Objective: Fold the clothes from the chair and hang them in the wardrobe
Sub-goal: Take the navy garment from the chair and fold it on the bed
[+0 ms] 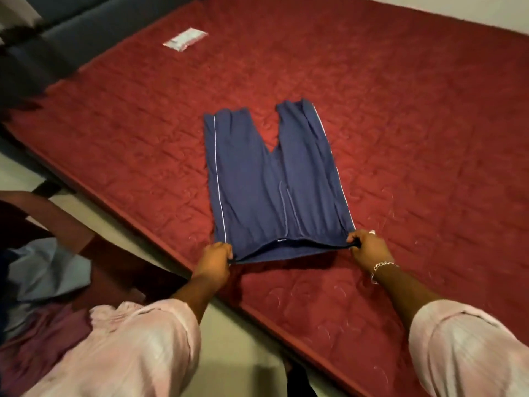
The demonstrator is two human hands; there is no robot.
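A: What carries it all?

B: A red mattress [372,110]. Blue trousers [266,181] lie flat on it, waistband toward its near edge, legs pointing to the far edge, splayed in a V.

A: Anything else?

B: More clothes [43,270] heaped off the mattress's left edge, on what may be the chair. A white packet [185,40] lies near the far left corner.

A: The hands?

B: The left hand [216,256] pinches the waistband's left corner and the right hand [367,246] pinches the right corner, with the band stretched between them and lifted slightly.

A: What could go wrong?

B: I judge the legs are the risk. Brought together from the waist alone, the splayed cuffs may not meet, leaving a skewed fold. An uneven pull could also drag the cloth into wrinkles on the quilted cover.
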